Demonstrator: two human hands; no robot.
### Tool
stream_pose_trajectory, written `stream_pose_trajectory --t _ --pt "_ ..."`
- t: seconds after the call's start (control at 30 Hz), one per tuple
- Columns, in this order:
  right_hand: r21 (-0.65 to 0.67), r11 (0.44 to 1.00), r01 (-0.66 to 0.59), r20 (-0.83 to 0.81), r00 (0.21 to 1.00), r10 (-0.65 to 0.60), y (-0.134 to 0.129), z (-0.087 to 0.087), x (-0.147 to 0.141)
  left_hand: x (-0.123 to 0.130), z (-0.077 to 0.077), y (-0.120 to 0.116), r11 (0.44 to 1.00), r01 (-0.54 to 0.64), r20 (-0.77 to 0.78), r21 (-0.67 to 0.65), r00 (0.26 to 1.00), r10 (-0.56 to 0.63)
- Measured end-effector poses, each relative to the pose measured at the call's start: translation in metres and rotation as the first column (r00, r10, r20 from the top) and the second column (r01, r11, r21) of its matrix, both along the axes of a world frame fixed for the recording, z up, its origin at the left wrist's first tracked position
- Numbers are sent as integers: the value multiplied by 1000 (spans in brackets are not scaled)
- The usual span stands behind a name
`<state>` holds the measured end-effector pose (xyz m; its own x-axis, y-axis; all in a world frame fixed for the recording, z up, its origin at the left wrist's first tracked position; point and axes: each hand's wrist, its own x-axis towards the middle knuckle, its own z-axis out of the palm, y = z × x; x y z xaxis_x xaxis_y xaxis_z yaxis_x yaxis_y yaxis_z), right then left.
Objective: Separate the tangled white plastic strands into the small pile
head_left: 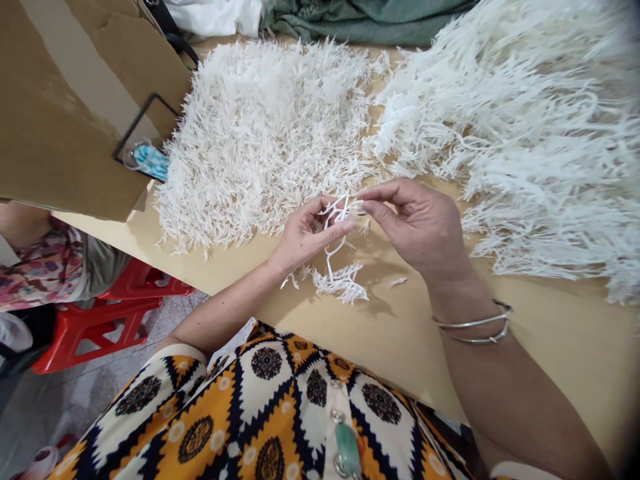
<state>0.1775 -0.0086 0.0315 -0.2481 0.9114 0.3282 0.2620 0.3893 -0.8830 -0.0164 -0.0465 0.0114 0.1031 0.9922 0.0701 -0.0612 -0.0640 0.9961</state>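
Observation:
A white branched plastic stem hangs from my left hand, which pinches it between thumb and fingers above the table. My right hand is closer to the right, its thumb and forefinger pinched on a small white tip at the stem's upper right. Below the hands, a feathery white cluster touches or hovers just over the wood. One small loose white sprig lies to its right. Behind my hands spreads a wide heap of short white sprigs.
Long white branched stems pile up at the right. A cardboard box stands at the left, with a blue-and-white packet beside it. Green cloth lies at the back. Another person sits at the left edge near red stools.

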Motion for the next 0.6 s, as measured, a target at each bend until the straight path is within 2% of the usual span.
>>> stream_pose_trajectory --t 0.17,0.27,0.37,0.47,0.53,0.6 --pt "150 989 11 137 990 -32 1 1 6 0 6 -2 1000 13 -75 22 997 -12" --pt "294 956 9 275 957 -93 1 -9 3 1 6 -1 998 65 -103 -18 992 -67" --pt "379 925 4 375 914 -158 1 -21 -5 2 2 -1 999 33 -143 -16 989 -35" --pt "391 919 53 413 882 -227 6 -31 -8 2 0 -2 999 18 -149 34 989 -12" --pt "375 918 132 385 878 -284 12 -33 -3 1 1 -6 994 68 -141 89 989 -55" --pt "306 926 222 302 899 -316 18 -32 7 0 3 -10 983 125 -153 136 983 -104"
